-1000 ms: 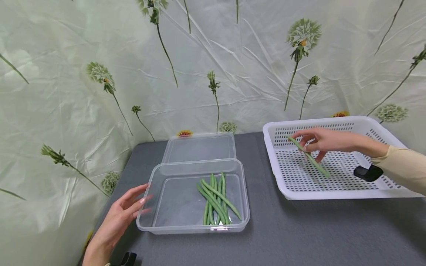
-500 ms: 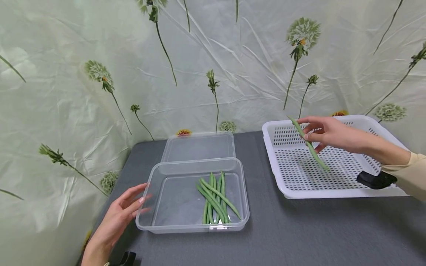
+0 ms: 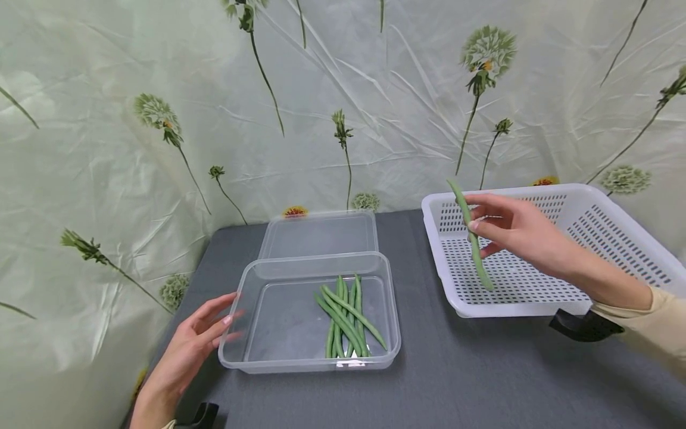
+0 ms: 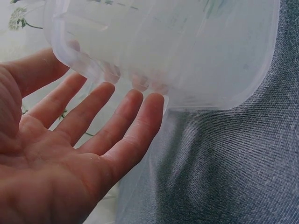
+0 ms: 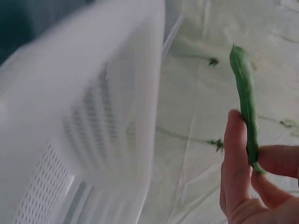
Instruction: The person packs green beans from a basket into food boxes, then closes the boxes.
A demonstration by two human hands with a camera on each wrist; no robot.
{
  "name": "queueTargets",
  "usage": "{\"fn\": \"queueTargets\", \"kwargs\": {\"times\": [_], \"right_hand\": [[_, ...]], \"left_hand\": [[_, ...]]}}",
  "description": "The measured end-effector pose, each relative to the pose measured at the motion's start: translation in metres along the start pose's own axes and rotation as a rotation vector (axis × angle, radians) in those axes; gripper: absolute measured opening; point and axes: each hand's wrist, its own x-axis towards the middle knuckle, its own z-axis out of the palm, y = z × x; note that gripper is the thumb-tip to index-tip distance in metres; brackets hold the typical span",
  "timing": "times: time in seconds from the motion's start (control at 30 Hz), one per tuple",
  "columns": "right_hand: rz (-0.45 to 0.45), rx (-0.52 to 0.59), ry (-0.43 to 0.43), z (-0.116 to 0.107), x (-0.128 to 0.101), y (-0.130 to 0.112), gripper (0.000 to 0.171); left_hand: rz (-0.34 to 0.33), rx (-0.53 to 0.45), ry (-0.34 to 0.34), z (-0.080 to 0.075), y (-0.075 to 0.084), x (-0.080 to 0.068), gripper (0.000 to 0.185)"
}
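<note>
Pinched between the thumb and fingers of my right hand [image 3: 520, 235], a green bean [image 3: 476, 256] is held tilted over the left part of a white perforated basket [image 3: 514, 310]. In the right wrist view the same green bean [image 5: 245, 88] stands up above the fingertips. My left hand [image 3: 184, 348] is at the left side of a clear plastic box [image 3: 316, 259]. Its fingers are spread and relaxed, with the tips at the box wall [image 4: 163, 70] in the left wrist view. Several green beans [image 3: 347, 325] lie crossed in the right half of the box.
A clear flat lid [image 3: 321, 232] lies behind the box. Both containers stand on a grey cloth-covered table [image 3: 423, 381]. A pale curtain with a dandelion print [image 3: 300, 119] hangs behind and along the left side.
My right hand has lifted the green bean from low in the basket and shifted it a little left, tilting it more upright. The left hand stays at the box.
</note>
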Motion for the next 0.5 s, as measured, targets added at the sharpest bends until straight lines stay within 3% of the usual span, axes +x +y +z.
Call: {"fn": "queueTargets", "kwargs": {"times": [0.33,0.5], "right_hand": [[-0.108,0.068,0.161,0.042,-0.009,-0.009,0.045],[-0.165,0.134,0.188,0.064,-0.005,-0.011,0.043]], "left_hand": [[0.013,-0.002,-0.003,0.001,-0.001,0.002,0.047],[0.015,-0.002,-0.005,0.001,-0.001,0.001,0.047]]}}
